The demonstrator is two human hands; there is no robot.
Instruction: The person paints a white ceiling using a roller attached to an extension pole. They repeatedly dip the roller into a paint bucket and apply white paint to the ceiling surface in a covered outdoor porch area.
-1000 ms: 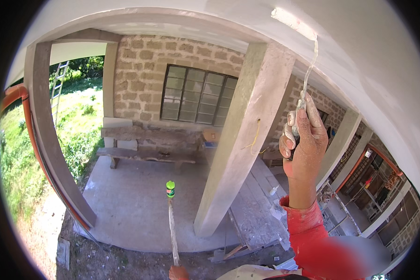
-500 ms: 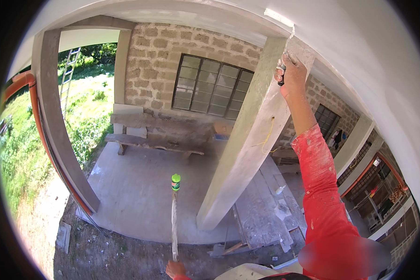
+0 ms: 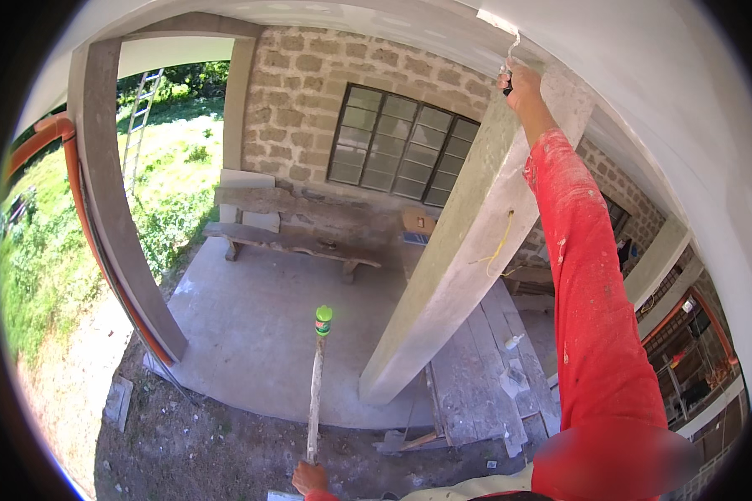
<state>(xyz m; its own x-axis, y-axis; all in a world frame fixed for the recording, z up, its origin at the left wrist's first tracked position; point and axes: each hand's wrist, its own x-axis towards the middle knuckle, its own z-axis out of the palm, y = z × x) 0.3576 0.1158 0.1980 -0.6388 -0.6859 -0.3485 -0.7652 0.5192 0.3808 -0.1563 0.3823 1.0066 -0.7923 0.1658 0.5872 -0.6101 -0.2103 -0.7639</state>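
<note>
My right hand (image 3: pixel 522 83) is raised high and closed around the dark handle of a paint roller (image 3: pixel 498 21). The roller's white sleeve lies up at the ceiling edge above the square concrete column (image 3: pixel 468 225), though I cannot tell whether it touches. White paint coats its bent wire frame, and spatters mark my red sleeve (image 3: pixel 581 275). Low in the picture, my left hand (image 3: pixel 311 478) is closed on the lower end of a pale wooden pole (image 3: pixel 314 401). A green plastic bottle piece (image 3: pixel 323 321) sits on the pole's far end.
Beyond the column, a rough wooden bench (image 3: pixel 292 244) stands before a block wall (image 3: pixel 297 92) with a louvred window (image 3: pixel 401 142). A plank platform (image 3: pixel 476 376) is below right. An orange pipe (image 3: pixel 79 192) follows the left column; a ladder (image 3: pixel 142 125) stands on the grass.
My right hand and the roller have shifted up and slightly left against the column, the arm stretching farther. The whole view has moved a little right. Both grips stay closed.
</note>
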